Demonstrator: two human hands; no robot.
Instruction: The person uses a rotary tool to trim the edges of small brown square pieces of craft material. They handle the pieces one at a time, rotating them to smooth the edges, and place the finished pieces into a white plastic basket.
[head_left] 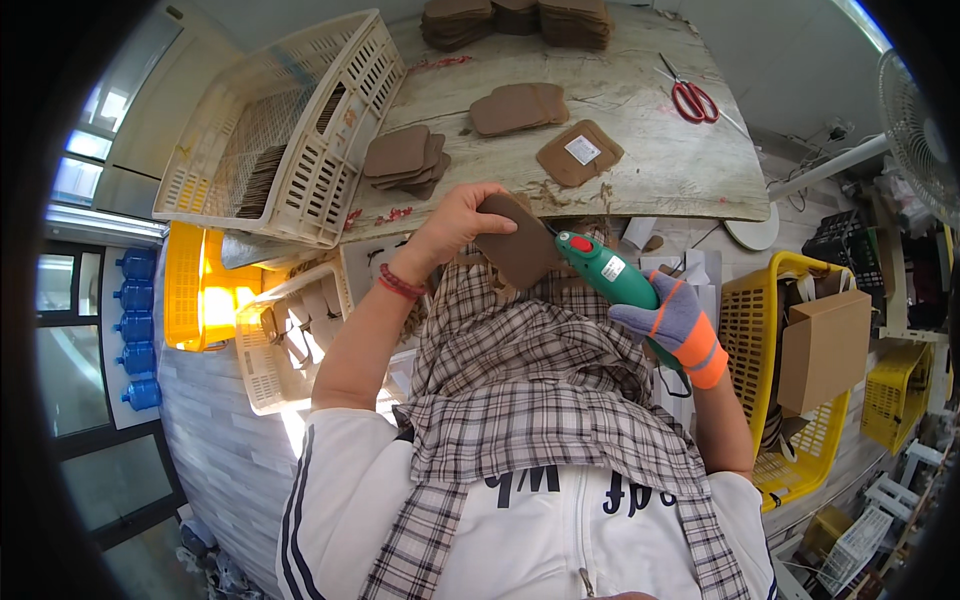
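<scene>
By the near edge of the table (665, 165), a brown panel (525, 255) is being held beside a green power tool (598, 266).
The bare left hand (465, 218) is pinching the panel's upper left; the gloved right hand (672, 316) is gripping the tool.

Bare left hand (460, 222) pinches; gloved right hand (678, 318) curls closed.

handheld tool (624, 288): green, red button (580, 243) | held pad (520, 250): brown | glove (690, 330): lavender-grey and orange | apron (540, 420): dark-and-white plaid | shirt (345, 480): white, dark sleeve stripes | bracelet (402, 285): red | far-right scissors (690, 101): red-handled | counter (670, 165): pale grey-white, red smears | left crate (318, 150): cream | right basket (768, 340): yellow | left jugs (136, 328): blue
</scene>
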